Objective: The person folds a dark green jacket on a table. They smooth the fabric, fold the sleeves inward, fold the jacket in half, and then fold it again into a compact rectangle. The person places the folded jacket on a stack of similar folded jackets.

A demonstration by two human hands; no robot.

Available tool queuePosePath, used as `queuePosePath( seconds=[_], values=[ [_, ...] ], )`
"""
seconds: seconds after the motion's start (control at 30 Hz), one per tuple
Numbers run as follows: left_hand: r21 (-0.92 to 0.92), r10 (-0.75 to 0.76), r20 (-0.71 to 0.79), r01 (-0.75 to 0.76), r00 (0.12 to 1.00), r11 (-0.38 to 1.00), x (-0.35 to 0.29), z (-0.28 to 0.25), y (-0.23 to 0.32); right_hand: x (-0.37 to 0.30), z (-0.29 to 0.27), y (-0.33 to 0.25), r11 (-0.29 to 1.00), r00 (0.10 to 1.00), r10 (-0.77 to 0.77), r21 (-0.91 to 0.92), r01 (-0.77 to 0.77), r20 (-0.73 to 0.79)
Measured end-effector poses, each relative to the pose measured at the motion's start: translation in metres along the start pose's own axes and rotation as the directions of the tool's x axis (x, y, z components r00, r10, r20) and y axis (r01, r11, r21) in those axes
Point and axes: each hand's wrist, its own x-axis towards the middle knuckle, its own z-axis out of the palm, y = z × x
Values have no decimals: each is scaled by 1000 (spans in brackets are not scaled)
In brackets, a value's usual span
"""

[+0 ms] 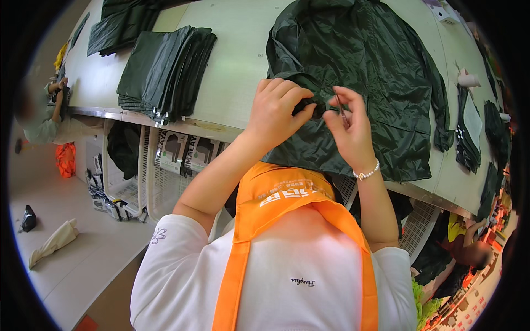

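Note:
A dark green jacket of thin, shiny, wrinkled fabric lies spread on the table in front of me. My left hand is closed, gripping a bunched part of the jacket, perhaps a cuff, between thumb and fingers. Close beside it, my right hand is closed around small metal thread snips, their slim shape partly hidden by the fingers. The snips are near the bunched fabric; whether they touch it I cannot tell. A beaded bracelet circles my right wrist.
A stack of folded dark green garments lies left on the table, another pile behind it. White plastic baskets stand under the table edge. Other people work at far left and far right.

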Motion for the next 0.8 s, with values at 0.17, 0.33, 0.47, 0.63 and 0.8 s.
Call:
queuePosePath(
  seconds=[0.17, 0.33, 0.47, 0.63, 0.8],
  values=[
    [-23, 38, -27, -39, 999, 999, 3, 1, 7, -3, -26, -8, 956, 993, 51, -291, -18, 107],
    [-25, 89, -24, -89, 996, 996, 5, 3, 11, 2, -32, -13, 965, 979, 83, -262, -31, 188],
    [-32, 113, -18, -114, 993, 993, 5, 4, 12, 7, -29, -16, 965, 981, 33, -260, 19, 192],
    [-39, 112, -13, -113, 994, 993, 4, 2, 12, 10, -27, -13, 957, 979, -22, -279, 79, 201],
    [-50, 95, -7, -96, 995, 994, 1, -1, 8, 14, -26, -12, 943, 981, -19, -322, 82, 193]
  ],
)
